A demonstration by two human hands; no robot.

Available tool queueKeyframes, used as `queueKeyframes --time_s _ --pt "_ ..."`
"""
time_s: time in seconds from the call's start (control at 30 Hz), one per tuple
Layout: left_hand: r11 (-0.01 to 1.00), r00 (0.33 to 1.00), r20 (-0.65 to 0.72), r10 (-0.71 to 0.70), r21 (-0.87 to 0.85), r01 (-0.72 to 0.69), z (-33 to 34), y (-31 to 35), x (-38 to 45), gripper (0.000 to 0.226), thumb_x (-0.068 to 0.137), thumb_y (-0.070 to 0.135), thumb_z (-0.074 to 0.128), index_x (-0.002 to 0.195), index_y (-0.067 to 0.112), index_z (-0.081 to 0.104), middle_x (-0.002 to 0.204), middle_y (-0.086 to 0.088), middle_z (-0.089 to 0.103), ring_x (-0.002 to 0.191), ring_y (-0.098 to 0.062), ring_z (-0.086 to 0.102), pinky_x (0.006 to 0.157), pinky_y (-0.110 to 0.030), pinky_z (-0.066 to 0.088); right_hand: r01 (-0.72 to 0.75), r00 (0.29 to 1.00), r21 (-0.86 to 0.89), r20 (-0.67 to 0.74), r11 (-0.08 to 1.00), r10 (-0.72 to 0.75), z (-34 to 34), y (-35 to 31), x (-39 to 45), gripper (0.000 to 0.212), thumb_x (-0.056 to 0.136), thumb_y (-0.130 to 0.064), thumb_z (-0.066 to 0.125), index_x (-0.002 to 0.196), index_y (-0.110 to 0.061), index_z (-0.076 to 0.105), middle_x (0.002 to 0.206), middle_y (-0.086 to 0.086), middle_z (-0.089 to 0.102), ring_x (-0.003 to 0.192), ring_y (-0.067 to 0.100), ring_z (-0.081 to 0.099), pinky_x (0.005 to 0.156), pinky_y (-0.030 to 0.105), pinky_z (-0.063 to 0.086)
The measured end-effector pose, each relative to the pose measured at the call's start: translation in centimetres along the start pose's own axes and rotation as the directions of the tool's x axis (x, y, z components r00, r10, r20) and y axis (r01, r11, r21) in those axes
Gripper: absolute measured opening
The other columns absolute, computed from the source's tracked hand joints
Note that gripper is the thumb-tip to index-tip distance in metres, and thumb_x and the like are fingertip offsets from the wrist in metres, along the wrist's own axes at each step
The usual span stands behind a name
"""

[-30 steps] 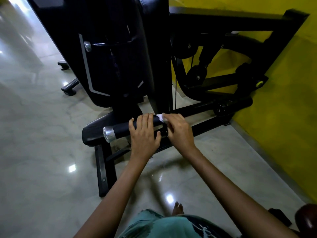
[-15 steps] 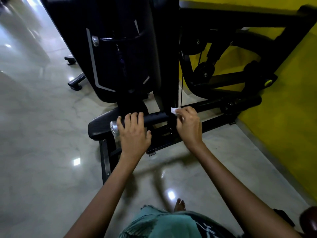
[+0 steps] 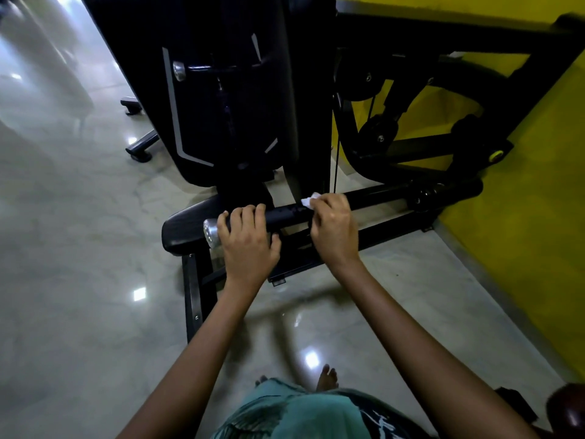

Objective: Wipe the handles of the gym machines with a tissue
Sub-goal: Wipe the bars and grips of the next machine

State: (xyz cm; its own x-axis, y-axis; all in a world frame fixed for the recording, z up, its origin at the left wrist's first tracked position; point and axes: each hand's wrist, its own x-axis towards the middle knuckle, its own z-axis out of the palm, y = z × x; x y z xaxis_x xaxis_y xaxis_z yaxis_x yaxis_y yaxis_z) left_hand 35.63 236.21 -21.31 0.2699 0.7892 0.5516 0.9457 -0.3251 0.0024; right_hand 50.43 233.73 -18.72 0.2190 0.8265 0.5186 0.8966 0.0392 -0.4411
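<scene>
Wiping one black handle, mid-job

At frame centre the left hand (image 3: 248,245) clamps the handle (image 3: 286,217) near its silver cap; the right hand (image 3: 332,229) pinches a white tissue (image 3: 308,199) against the bar. Wiping looks underway, with the length toward the right apparently left. Glossy marble floor (image 3: 79,248), yellow wall (image 3: 522,232).

White tissue (image 3: 309,199), black handle (image 3: 286,217), yellow wall (image 3: 522,217), teal garment (image 3: 304,413)

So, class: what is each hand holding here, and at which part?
The left hand grips the black handle next to its silver end cap. The right hand pinches a white tissue against the handle, one corner showing.
</scene>
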Motion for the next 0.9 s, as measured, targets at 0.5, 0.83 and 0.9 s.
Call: queueKeyframes --time_s 0.5,0.83,0.9 --pt "1.000 0.999 0.042 0.012 -0.004 -0.011 0.0 -0.2 0.0 0.053 0.073 0.038 0.057 0.117 0.007 0.057 0.108 -0.012 0.061 0.101 -0.028 0.054 0.099 -0.044 0.028 0.172 0.972 0.082 0.151 0.982 -0.183 -0.1 -3.1 -0.3 0.024 0.073 0.006 0.063 0.095 -0.001 0.069 0.088 0.012 0.066 0.084 0.028 0.060 0.070 0.033 0.053" --pt "0.943 0.995 0.045 -0.092 -0.317 0.102 -2.7 -2.7 0.0 0.056 0.078 0.042 0.049 0.118 0.003 0.055 0.127 -0.017 0.051 0.123 -0.033 0.043 0.108 -0.051 0.027 0.077 0.971 -0.001 0.229 0.997 -0.075 -0.3 -2.9 1.4 0.021 0.084 0.003 0.055 0.100 0.002 0.068 0.097 0.014 0.063 0.096 0.027 0.055 0.078 0.034 0.050" --pt "0.955 0.987 0.066 -0.143 -0.251 0.155 -2.8 -3.5 -0.3 0.054 0.079 0.046 0.048 0.113 0.005 0.058 0.122 -0.016 0.053 0.119 -0.036 0.048 0.104 -0.054 0.031 0.157 0.955 0.056 0.244 0.986 -0.166 -0.5 -2.9 0.7 0.025 0.078 0.009 0.059 0.101 0.001 0.067 0.096 0.013 0.064 0.095 0.027 0.056 0.077 0.034 0.053"
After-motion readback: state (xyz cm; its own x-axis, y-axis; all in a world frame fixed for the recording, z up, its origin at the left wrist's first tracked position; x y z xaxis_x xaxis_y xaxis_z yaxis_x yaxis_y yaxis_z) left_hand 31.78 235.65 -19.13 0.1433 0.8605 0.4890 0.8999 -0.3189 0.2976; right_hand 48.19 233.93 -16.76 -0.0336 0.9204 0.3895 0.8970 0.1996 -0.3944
